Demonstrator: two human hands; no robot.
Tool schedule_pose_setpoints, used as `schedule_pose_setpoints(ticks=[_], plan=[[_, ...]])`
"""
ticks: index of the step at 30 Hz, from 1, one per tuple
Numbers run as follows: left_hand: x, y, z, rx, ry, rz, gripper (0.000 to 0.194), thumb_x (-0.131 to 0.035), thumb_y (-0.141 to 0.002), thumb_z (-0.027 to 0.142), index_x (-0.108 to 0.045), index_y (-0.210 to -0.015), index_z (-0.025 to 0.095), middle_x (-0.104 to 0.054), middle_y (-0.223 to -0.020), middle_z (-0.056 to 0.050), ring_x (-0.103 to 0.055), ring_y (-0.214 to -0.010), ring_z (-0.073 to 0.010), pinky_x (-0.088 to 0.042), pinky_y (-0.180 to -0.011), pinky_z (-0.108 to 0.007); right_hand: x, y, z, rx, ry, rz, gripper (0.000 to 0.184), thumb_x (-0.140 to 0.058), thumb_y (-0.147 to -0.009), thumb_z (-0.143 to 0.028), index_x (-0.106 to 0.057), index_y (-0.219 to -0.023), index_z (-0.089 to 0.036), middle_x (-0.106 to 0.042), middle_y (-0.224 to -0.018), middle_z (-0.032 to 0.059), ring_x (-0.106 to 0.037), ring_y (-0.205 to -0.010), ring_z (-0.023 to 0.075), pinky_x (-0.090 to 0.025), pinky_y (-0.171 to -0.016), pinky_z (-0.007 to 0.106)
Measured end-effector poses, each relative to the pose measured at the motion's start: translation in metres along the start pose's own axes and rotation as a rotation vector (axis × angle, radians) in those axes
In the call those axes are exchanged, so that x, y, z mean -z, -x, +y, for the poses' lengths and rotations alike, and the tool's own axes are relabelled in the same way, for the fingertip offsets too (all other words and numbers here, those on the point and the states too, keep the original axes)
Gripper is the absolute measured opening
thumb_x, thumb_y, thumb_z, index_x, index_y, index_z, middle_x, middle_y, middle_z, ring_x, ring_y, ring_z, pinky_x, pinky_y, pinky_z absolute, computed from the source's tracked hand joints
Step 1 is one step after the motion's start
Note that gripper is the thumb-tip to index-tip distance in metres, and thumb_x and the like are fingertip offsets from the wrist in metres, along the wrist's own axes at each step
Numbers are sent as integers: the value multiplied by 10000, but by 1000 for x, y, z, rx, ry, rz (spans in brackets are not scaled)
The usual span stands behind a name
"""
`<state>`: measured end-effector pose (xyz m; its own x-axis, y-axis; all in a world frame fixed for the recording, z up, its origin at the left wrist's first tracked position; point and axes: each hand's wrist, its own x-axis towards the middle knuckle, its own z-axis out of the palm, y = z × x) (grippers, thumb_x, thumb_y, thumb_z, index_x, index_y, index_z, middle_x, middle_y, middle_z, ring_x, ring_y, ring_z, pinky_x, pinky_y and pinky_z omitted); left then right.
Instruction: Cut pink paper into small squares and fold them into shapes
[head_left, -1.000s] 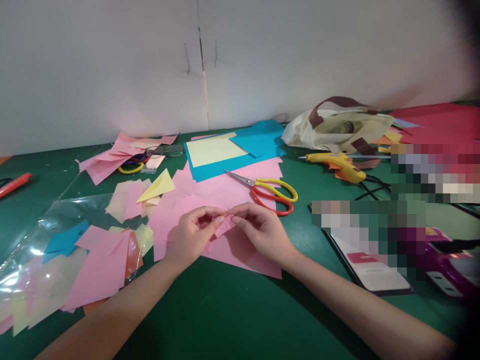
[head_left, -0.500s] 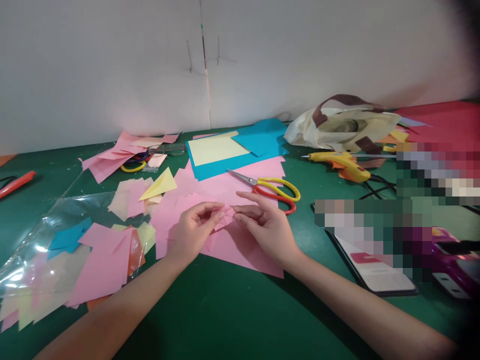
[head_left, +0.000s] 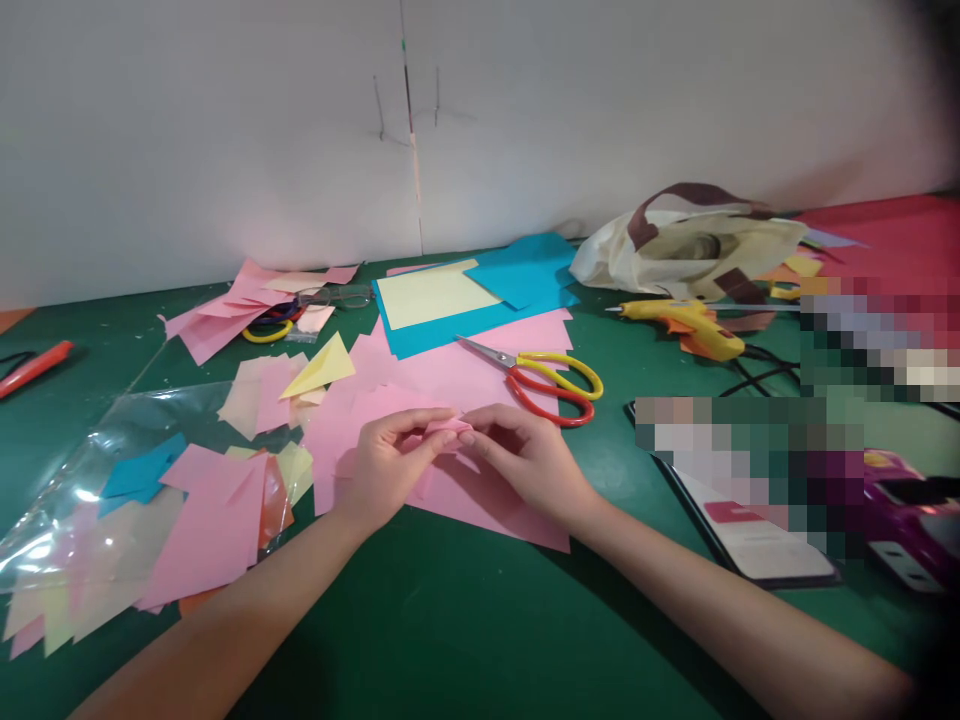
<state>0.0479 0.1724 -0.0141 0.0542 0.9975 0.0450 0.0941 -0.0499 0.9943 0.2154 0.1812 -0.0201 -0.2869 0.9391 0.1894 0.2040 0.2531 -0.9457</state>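
Note:
A small folded piece of pink paper (head_left: 448,428) is pinched between the thumbs and fingertips of both hands. My left hand (head_left: 391,455) grips its left side, and my right hand (head_left: 521,450) pinches its right end; the fingers partly hide the paper. Beneath them lie larger pink sheets (head_left: 510,505) on the green table. Just beyond my right hand rest scissors (head_left: 551,385) with one yellow and one red handle, blades pointing to the back left.
Left, a clear plastic bag (head_left: 90,450) holds coloured paper pieces. A yellow folded paper (head_left: 322,368) lies near it. Behind are blue sheets (head_left: 525,270). To the right are a yellow glue gun (head_left: 694,325), a cloth bag (head_left: 675,245), a phone (head_left: 757,540) and a purple power strip (head_left: 911,520).
My right fingers lifted off and spread half a second ago, and now pinch the paper again. The paper has tilted to look narrower. The view has shifted slightly.

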Motion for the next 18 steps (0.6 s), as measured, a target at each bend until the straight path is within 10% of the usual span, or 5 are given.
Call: schedule_pose_setpoints(ticks=[18], plan=[[1,-1,6,86,66,30,696,-758,-658,285,-464,-1284,204,-724,-751,-22,-686,-676,-159,-561,-634,-248,1,1,0,-50,-126,142,181,-635,-778,-329,-583,-904,-210,-522,-543,-55,-500,-496,108,-387,-484,249]])
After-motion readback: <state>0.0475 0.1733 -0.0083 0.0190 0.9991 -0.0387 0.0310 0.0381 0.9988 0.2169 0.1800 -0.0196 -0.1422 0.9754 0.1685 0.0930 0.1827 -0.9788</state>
